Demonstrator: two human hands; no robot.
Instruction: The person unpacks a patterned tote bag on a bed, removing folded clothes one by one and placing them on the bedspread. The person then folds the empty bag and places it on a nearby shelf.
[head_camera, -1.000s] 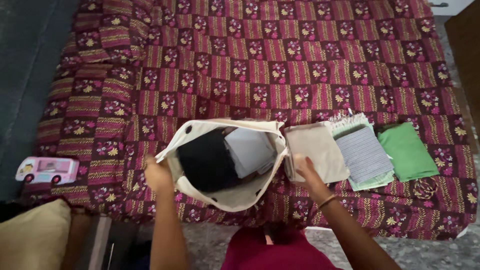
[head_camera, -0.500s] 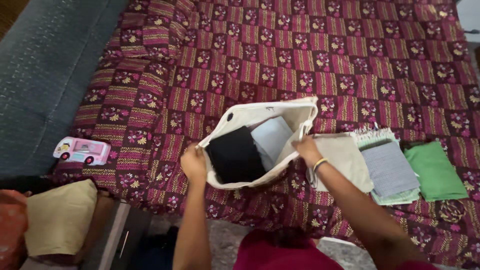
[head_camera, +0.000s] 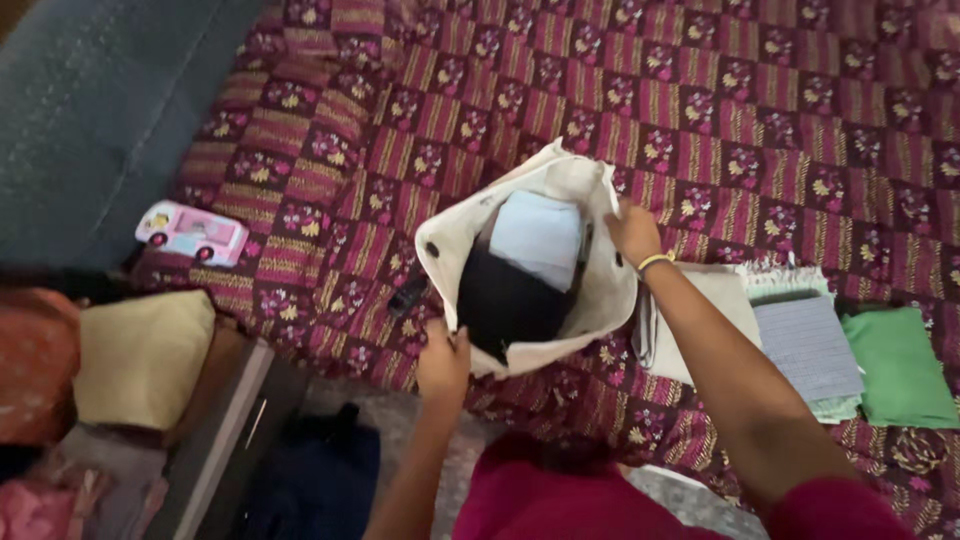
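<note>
Gripping the cream bag (head_camera: 610, 290) on the bedspread (head_camera: 760, 110), left hand (head_camera: 443, 362) pinches its near rim, right hand (head_camera: 633, 232) pinches the far edge, mouth gaping over black cloth (head_camera: 505, 300) inside.

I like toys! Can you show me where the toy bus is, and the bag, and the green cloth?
toy bus (head_camera: 192, 232), head view, on its pink side.
bag (head_camera: 612, 290), head view, on its cream right wall.
green cloth (head_camera: 903, 367), head view, on its flat top.

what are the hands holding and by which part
Both hold the cream cloth bag by its open rim: left hand at the near edge, right hand at the far edge.
</note>
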